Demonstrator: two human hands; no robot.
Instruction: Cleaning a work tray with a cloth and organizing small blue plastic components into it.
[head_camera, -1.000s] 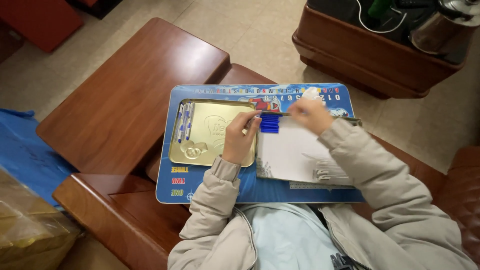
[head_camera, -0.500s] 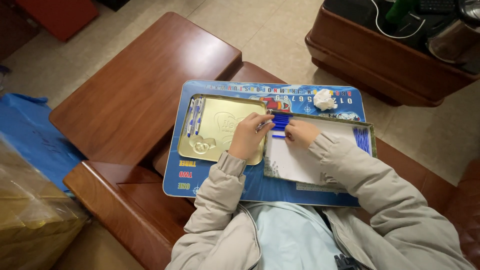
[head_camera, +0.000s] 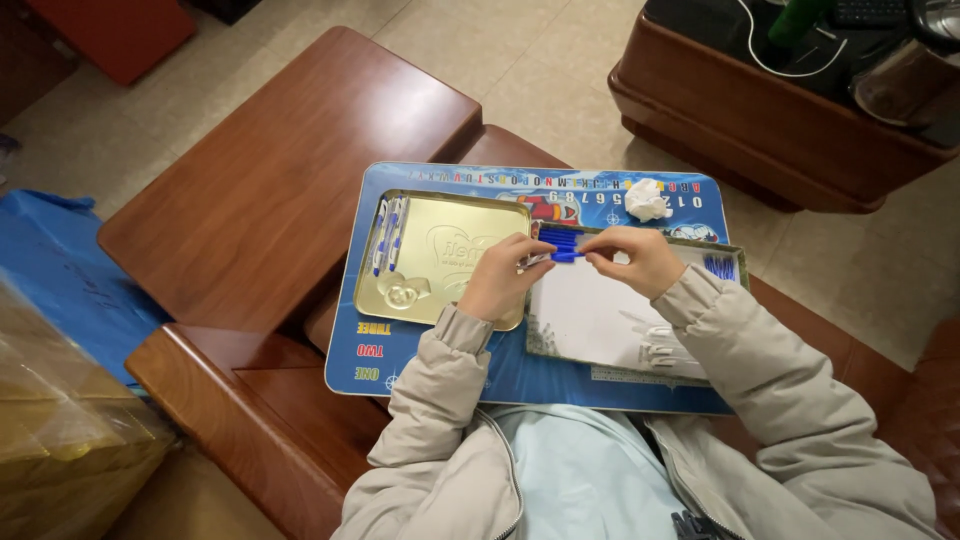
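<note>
Wooden armchair, blue lap tray (head_camera: 430, 350) | left hand (head_camera: 505, 275) and right hand (head_camera: 640, 258) both pinched on blue pen (head_camera: 562, 256) | gold tin lid (head_camera: 445, 250) beside, white board (head_camera: 600, 315) below

Both hands' fingers (head_camera: 590, 257) pinch blue pen (head_camera: 563, 257) over tin (head_camera: 640, 345).

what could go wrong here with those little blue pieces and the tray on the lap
The blue tray seems to rest on the lap and chair arm, so a knee shift could tip both tins. The small blue piece pinched between left hand and right hand could slip off. The crumpled paper ball near the far rim may roll away.
</note>
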